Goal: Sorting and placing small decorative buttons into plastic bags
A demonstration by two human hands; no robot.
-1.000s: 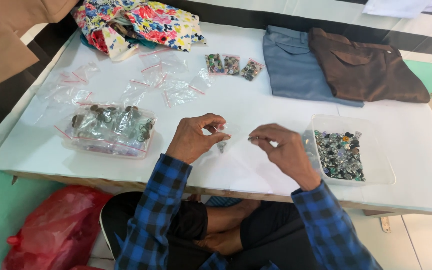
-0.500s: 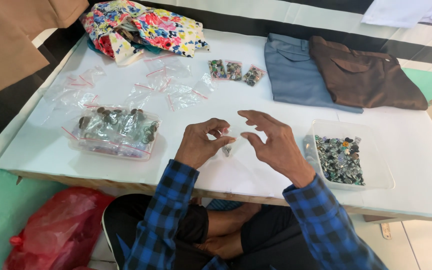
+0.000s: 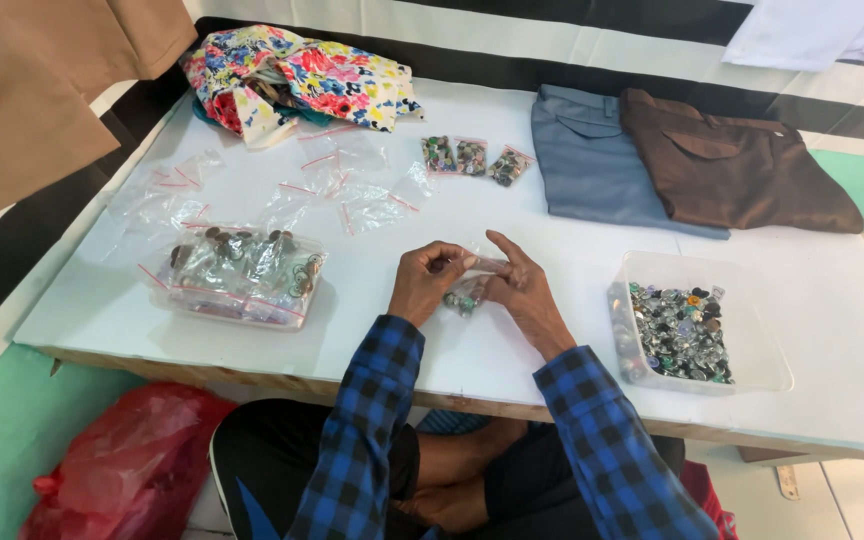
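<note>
Both hands have closed in on each other since half a second ago, when the right one hung open with fingers spread; now the left hand [image 3: 430, 282] and the right hand [image 3: 518, 288] meet at the middle of the white table [image 3: 512, 215], pinched together on a small clear bag [image 3: 467, 293] with dark little pieces inside, so the bag is being worked at its mouth between the fingertips. From the head view, the left hand curls with knuckles up at nine o'clock of the bag, the right lies flatter at three o'clock with its forefinger stretched across the top, and both checked blue sleeves run back toward six o'clock. A clear tray of mixed stones [image 3: 687, 330] stands at three o'clock of the hands, a tray of filled bags [image 3: 242, 275] at nine o'clock, and empty bags [image 3: 357, 195] plus three filled ones [image 3: 472, 160] lie toward twelve. Folded trousers, grey-blue [image 3: 602, 165] and brown [image 3: 742, 170], rest at one o'clock, a flowered cloth [image 3: 297, 80] at eleven.
</note>
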